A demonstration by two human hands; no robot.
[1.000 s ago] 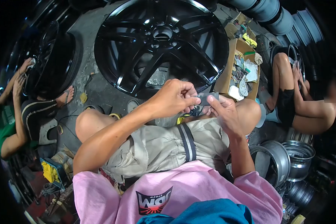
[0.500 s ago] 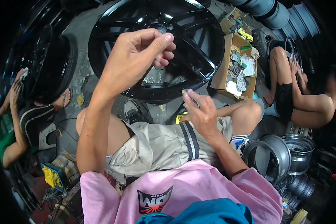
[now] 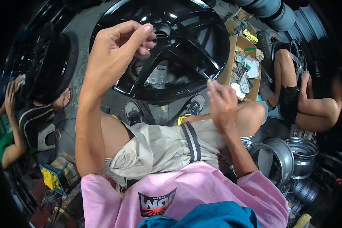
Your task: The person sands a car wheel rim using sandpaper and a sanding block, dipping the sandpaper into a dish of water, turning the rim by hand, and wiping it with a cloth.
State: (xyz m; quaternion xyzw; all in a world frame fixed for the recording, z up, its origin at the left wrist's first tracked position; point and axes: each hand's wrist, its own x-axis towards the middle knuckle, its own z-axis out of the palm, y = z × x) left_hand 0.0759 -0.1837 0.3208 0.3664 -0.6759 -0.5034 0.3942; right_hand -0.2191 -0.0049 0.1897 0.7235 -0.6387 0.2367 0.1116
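A glossy black wheel rim [image 3: 192, 51] lies on the floor in front of me, spokes facing up. My left hand [image 3: 119, 47] is raised over its left part, fingers curled and thumb against the index finger; whatever they pinch, if anything, cannot be made out. Near the rim's lower right edge, my right hand [image 3: 223, 100] has its fingers drawn together round a small pale yellowish piece, too small to name. Whether that piece touches the rim cannot be told.
A cardboard box [image 3: 227, 74] of discs and scraps stands right of the rim. Silver wheel rims [image 3: 283, 157] lie at lower right. People sit on both sides, one with hands by a dark wheel [image 3: 55, 72]. A blue container [image 3: 64, 182] with yellow material is at lower left.
My left hand has shifted left and slightly up, uncovering the rim's hub. My right hand has moved right and up, closer to the rim's edge, and my right shoe now shows.
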